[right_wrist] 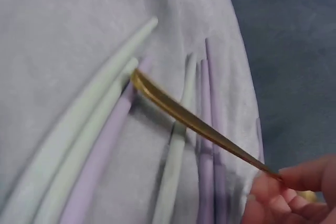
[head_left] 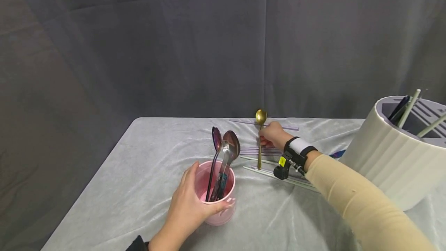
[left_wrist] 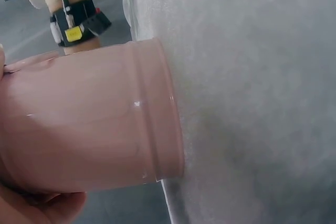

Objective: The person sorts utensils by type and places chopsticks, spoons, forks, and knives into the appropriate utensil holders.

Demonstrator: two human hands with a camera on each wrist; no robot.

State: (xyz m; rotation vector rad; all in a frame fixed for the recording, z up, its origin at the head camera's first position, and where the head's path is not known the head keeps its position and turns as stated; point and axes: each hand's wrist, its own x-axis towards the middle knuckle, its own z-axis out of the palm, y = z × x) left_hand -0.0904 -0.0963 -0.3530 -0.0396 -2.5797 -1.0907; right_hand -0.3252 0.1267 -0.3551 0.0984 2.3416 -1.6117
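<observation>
The left hand (head_left: 186,202) and right hand (head_left: 273,134) are held well apart. A pink cup (left_wrist: 89,124) is gripped by the left hand, the thumb being laid along its near rim. Whether its base is rested on the cloth or held just above cannot be told. Inside it, a dark purplish spoon (head_left: 216,139), a copper-coloured spoon (head_left: 235,146) and a silvery utensil (head_left: 227,152) are stood heads up. Dark and teal patterning is shown on the handles; no lettering can be made out at this size.

A gold spoon (right_wrist: 194,121) is pinched between the right thumb and fingers, near its bowl; the handle is pointed towards the near side, across pale green chopsticks (right_wrist: 79,140) and lilac chopsticks (right_wrist: 207,177) laid on the grey cloth (head_left: 150,154). Whether they are touched by it cannot be told.

On the right wrist a black device (head_left: 292,156) is worn, marked with a yellow label (head_left: 282,161); any print there is too small to be read. By the beige sleeve (head_left: 362,200), a white ribbed holder (head_left: 373,158) is placed. A dark curtain (head_left: 167,57) is hung behind.
</observation>
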